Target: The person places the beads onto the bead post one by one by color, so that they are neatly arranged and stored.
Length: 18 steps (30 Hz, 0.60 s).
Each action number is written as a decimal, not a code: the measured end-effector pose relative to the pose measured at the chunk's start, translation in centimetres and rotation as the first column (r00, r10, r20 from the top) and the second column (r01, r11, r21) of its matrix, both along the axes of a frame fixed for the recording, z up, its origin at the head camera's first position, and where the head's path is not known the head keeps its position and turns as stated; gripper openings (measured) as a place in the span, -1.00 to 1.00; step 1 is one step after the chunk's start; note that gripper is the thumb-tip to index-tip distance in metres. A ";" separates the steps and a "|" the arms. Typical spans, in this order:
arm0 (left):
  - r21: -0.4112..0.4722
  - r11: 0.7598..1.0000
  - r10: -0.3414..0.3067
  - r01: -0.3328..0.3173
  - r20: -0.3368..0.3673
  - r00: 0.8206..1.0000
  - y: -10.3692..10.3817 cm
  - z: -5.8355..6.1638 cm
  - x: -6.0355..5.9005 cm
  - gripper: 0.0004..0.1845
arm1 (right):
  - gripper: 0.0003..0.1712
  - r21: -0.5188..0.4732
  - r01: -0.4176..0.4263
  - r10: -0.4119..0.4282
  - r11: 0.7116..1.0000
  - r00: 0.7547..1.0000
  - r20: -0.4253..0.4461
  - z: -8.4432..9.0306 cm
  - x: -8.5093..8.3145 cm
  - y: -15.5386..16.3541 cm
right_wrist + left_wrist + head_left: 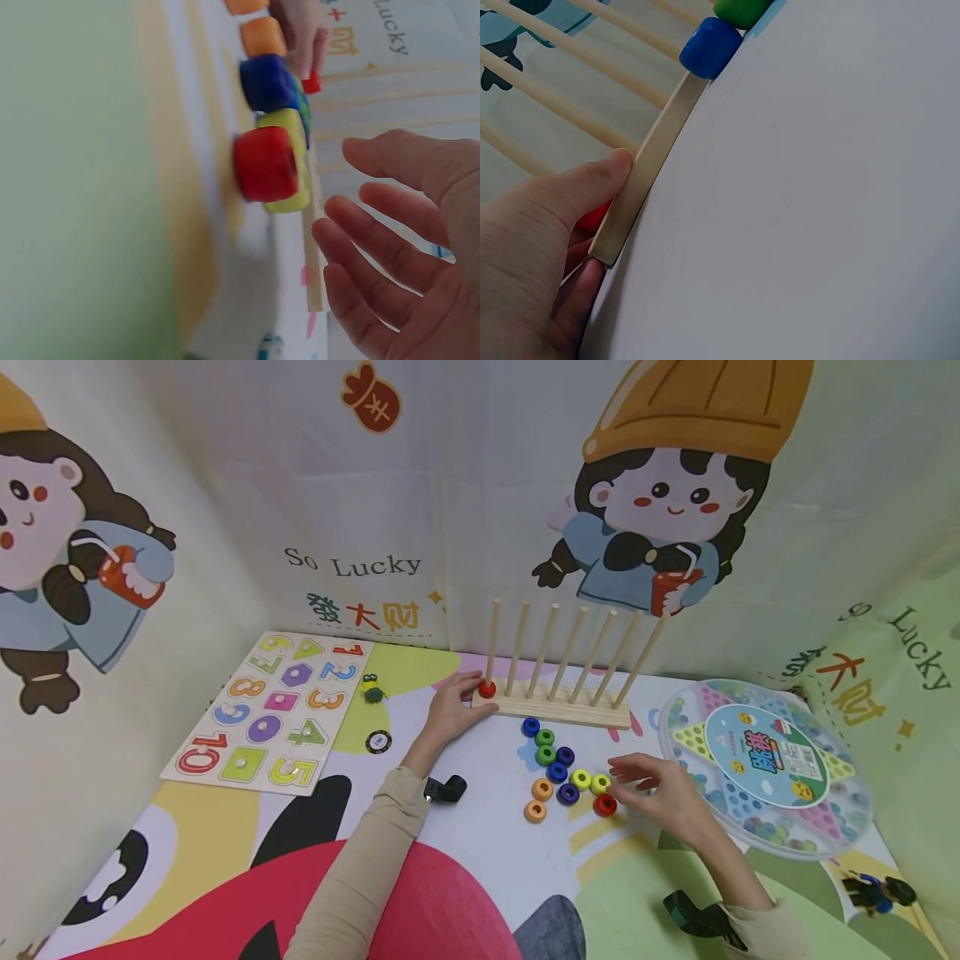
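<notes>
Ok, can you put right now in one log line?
left hand: holds peg stand | right hand: empty, near loose red ring | leftmost peg: one red ring | other pegs: bare

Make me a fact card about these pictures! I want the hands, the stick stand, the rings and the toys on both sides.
Left hand: holding the left end of the wooden stand
Right hand: holding nothing, fingers apart, near the loose red ring
Sticks: seven, standing up
Ring on a stick: one red ring, on the leftmost stick
Loose ring colours: blue, green, yellow, orange, red
Toy on the left: number board
Toy on the right: round marble game
</notes>
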State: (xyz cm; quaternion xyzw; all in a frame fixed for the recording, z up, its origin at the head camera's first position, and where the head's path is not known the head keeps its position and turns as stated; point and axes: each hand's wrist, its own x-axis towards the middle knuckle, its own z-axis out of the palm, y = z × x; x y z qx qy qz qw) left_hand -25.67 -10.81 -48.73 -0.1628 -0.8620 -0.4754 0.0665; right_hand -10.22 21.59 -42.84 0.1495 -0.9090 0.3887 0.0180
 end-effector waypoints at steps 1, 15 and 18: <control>-0.002 1.000 -0.001 0.001 0.001 1.000 0.0 0.0 0.0 -0.36 | -0.65 0.005 -0.005 0.005 1.000 1.000 0.006 -0.1 0.2 0.0; 0.001 1.000 -0.001 0.001 0.000 1.000 -0.2 0.1 0.0 -0.36 | -0.64 0.069 -0.034 0.030 0.997 0.998 0.056 -1.2 1.1 -0.6; 0.006 1.000 -0.004 0.004 0.005 1.000 -0.1 0.0 0.0 -0.35 | -0.65 0.062 -0.041 0.039 0.997 0.999 0.034 -1.2 1.3 -0.7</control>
